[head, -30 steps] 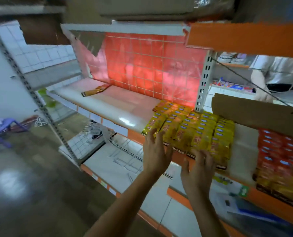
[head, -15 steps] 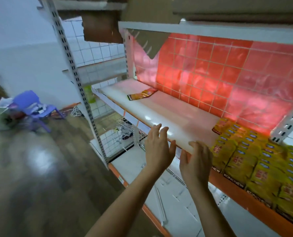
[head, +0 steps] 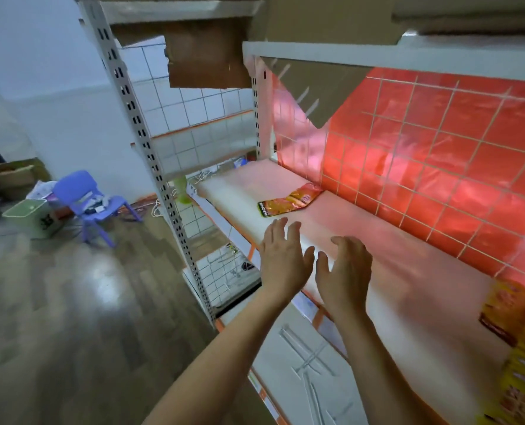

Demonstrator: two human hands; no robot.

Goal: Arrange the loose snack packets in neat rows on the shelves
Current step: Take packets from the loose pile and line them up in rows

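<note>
Lone snack packet (head: 290, 200): orange-yellow, flat on white shelf (head: 362, 240)

Head view, sole camera, wide-angle. Position: head height, before the front edge of the shelf (head: 408, 286). Facing: forward and down, obliquely along the shelf's length. Range: close. Wooden floor (head: 71, 317) fills the left.

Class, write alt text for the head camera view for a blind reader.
An open left hand and open right hand hover above a pale shelf, short of one loose snack packet lying by the red tiled back panel. Yellow packets sit at the shelf's right end; a purple chair stands left.
</note>
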